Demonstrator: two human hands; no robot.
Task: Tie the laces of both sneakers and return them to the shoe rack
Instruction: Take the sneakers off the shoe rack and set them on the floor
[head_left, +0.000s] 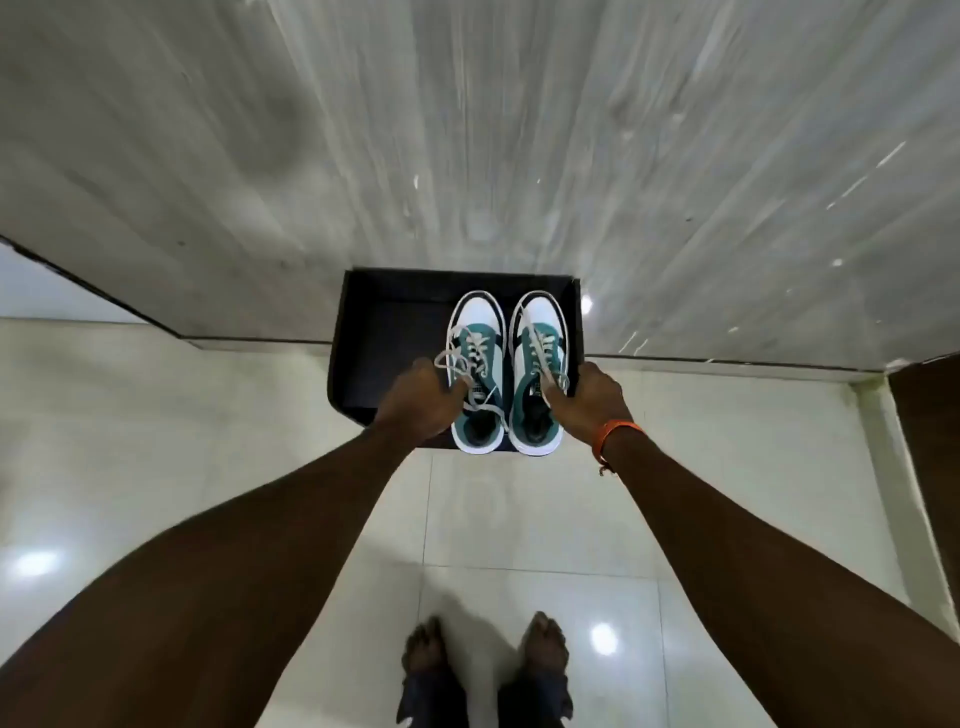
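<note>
- Your left hand (421, 400) grips the left sneaker (477, 374) at its collar, fingers closed on the inner side by the tongue; your right hand (589, 397) is closed the same way on the right sneaker (537, 374).
- Both sneakers sit side by side, toes pointing away from you, over the right half of a dark shoe rack (384, 332) set against the wall (467, 130), with the heels reaching out past its front edge.
- Judging by this, you are either lifting the pair out or setting it back; one picture cannot settle which.
- The laces (457, 364) on the left sneaker hang in loose loops with an end trailing toward the heel, so that bow looks slack or undone. The right sneaker's laces look tidier, but your fingers cover where a knot would be.
- If the tying is not done, nearly the whole task is left; if it is, only letting go remains.
- Hard to make out: whether the soles rest on the rack or hang just above it, and the rack's lower shelves, which are hidden from above.
- The wall is smeared by motion blur, and your bare feet (488, 660) on the tiled floor (156, 415) are cut off at the bottom edge.
</note>
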